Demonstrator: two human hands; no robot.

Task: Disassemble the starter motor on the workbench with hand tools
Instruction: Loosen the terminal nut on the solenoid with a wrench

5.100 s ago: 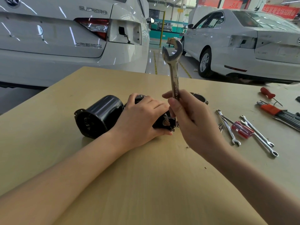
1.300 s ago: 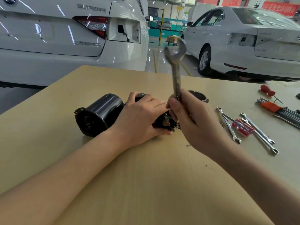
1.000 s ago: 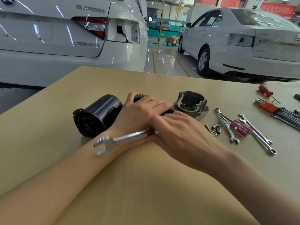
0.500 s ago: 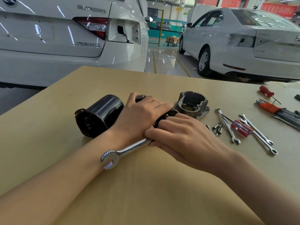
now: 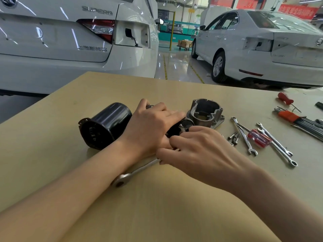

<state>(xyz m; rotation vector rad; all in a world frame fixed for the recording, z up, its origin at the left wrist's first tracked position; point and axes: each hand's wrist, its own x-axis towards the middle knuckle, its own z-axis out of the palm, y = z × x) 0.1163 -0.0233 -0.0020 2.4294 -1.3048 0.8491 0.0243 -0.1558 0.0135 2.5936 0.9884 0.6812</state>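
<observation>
Two white cars (image 5: pixel 73 41) stand beyond the far edge of the tan surface (image 5: pixel 157 206). On it, left of centre, lies the starter motor (image 5: pixel 106 125), its black can pointing near-left. Five seconds back the open-ended spanner (image 5: pixel 138 170) stood upright in the right hand; since then it has swung down and now lies low, its free head pointing near-left beneath the left forearm. That stroke suggests a nut on the motor's right end is being turned loose, with the fastener probably not yet off. The left hand (image 5: pixel 152 126) lies over the motor's right part, fingers bent round it and pressing it down. The right hand (image 5: pixel 197 151) covers the spanner's other end, fingers curled together round the shank; whether the hidden head sits on the nut I cannot tell. Just right of the motor stands the grey housing (image 5: pixel 205 113), already detached. Further right lie loose spanners (image 5: pixel 244 137), a red screwdriver (image 5: pixel 258 137), a hex key set (image 5: pixel 300 122) and a few small bolts (image 5: pixel 233 137).
</observation>
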